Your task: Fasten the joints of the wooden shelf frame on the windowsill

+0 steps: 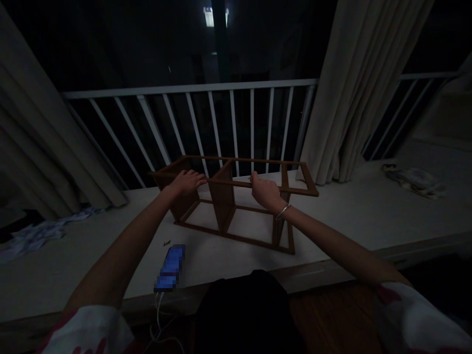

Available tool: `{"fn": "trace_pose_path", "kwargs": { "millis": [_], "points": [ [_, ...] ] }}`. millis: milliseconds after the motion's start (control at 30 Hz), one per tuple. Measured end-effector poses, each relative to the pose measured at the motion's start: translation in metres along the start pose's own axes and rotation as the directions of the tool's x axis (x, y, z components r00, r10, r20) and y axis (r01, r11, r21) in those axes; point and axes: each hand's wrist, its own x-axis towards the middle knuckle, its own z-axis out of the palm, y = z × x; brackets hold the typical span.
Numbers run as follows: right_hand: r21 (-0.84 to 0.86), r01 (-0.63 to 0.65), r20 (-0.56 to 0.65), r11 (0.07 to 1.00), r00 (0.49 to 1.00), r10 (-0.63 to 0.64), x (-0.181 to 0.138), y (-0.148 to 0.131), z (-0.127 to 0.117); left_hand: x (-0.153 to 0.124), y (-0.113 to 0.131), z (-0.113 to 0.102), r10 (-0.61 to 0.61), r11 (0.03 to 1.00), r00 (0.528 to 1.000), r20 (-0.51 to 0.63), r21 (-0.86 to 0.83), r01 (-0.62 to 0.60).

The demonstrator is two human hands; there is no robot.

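A brown wooden shelf rack (223,201) lies on its side on the pale window ledge, its open frame and cross boards showing. My left hand (187,182) is laid over the upper front rail near the left end, fingers bent down onto it. Further right, my right hand (265,191) grips the same rail with curled fingers, the thumb side up. A bracelet (283,211) circles the right wrist. What lies under both palms is hidden.
A lit phone (170,268) with a white cable (158,314) lies at the ledge's front edge. Beside it is a tiny object (167,242), too small to name. White railings (231,123) and curtains (342,98) stand behind. Crumpled cloth (415,182) is at right.
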Motion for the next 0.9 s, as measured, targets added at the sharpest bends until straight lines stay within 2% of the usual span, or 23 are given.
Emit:
{"fn": "trace_pose_path", "kwargs": {
  "millis": [133, 367, 467, 533, 633, 700, 767, 833, 867, 900],
  "points": [
    [0.035, 0.046, -0.033, 0.998, 0.998, -0.045, -0.002, -0.030, -0.003, -0.015, -0.016, 0.009, -0.114, 0.993, 0.993, -0.004, -0.019, 0.114],
    [0.045, 0.101, -0.050, 0.994, 0.994, -0.099, -0.001, -0.071, -0.004, -0.040, -0.028, 0.023, -0.269, 0.963, 0.952, -0.144, -0.076, 0.260],
    [0.053, 0.105, -0.073, 0.993, 0.992, -0.101, 0.001, -0.083, -0.002, -0.047, -0.027, 0.028, -0.341, 0.934, 0.922, -0.181, -0.173, 0.312],
    [0.045, 0.102, -0.079, 0.994, 0.992, -0.098, 0.002, -0.087, -0.001, -0.051, -0.017, 0.030, -0.391, 0.900, 0.894, -0.220, -0.296, 0.321],
    [0.015, 0.107, -0.081, 0.994, 0.991, -0.105, 0.002, -0.089, -0.001, -0.062, 0.022, 0.024, -0.456, 0.826, 0.817, -0.352, -0.509, 0.242],
    [0.002, 0.115, -0.084, 0.993, 0.990, -0.115, 0.001, -0.089, -0.001, -0.079, 0.066, 0.014, -0.535, 0.748, 0.734, -0.418, -0.638, 0.181],
    [0.004, 0.120, -0.094, 0.993, 0.988, -0.119, 0.000, -0.089, -0.001, -0.105, 0.117, 0.002, -0.606, 0.643, 0.668, -0.433, -0.760, 0.091],
    [0.011, 0.120, -0.102, 0.993, 0.988, -0.118, -0.001, -0.089, -0.001, -0.138, 0.164, -0.010, -0.595, 0.557, 0.667, -0.448, -0.829, -0.060],
    [0.010, 0.116, -0.101, 0.993, 0.988, -0.114, -0.001, -0.089, -0.001, -0.155, 0.183, -0.014, -0.563, 0.553, 0.675, -0.477, -0.824, -0.120],
    [0.008, 0.114, -0.099, 0.993, 0.989, -0.112, 0.000, -0.090, -0.001, -0.171, 0.197, -0.017, -0.498, 0.563, 0.704, -0.507, -0.806, -0.183]
  ]
}}
